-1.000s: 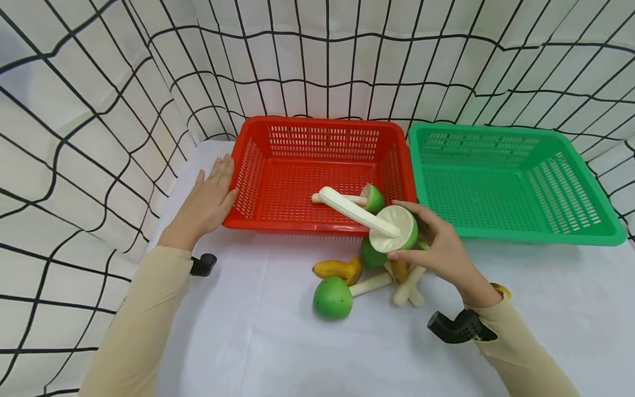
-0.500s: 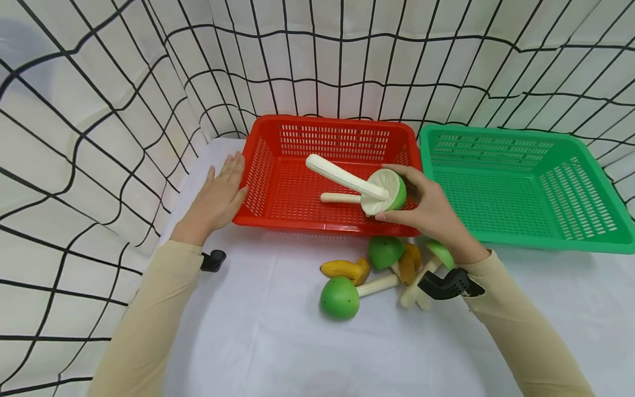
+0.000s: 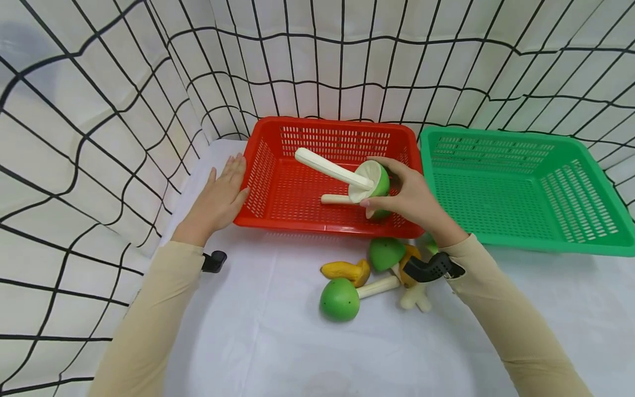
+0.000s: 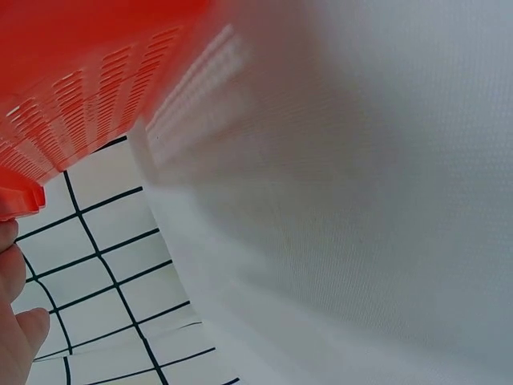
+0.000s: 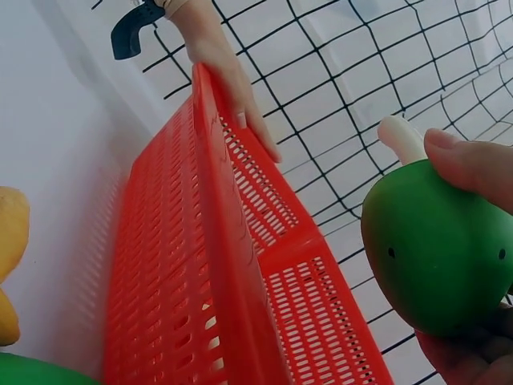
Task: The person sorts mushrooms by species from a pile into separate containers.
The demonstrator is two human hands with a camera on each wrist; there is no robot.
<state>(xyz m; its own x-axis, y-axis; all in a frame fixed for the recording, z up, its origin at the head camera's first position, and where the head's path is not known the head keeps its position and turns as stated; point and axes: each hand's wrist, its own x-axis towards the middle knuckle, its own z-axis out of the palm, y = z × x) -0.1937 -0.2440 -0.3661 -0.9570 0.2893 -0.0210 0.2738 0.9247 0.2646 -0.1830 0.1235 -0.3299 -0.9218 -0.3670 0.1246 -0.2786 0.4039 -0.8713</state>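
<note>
My right hand (image 3: 412, 196) grips a toy mushroom (image 3: 333, 170) by its green cap, between thumb and fingers. The mushroom is over the right part of the red basket (image 3: 297, 225), its thick white stem pointing up and left. In the right wrist view the rounded green cap (image 5: 433, 249) shows two dark dots. Partly hidden below it, a second green mushroom lies in the basket, its pale stem (image 3: 335, 199) showing. My left hand (image 3: 218, 196) rests against the basket's left side with its fingers extended; in the left wrist view only some fingertips (image 4: 12, 273) show.
A green basket (image 3: 541, 245) stands right of the red one. In front lie green mushrooms (image 3: 339, 299) (image 3: 386, 253), a yellow-brown curved piece (image 3: 342, 270) and pale stems (image 3: 414, 298), partly behind my right wrist. Black netting over white cloth (image 3: 337, 60) borders the back and left.
My right hand has carried the mushroom from the basket's front right corner back and left, over the basket's interior. The left hand stays against the basket's side.
</note>
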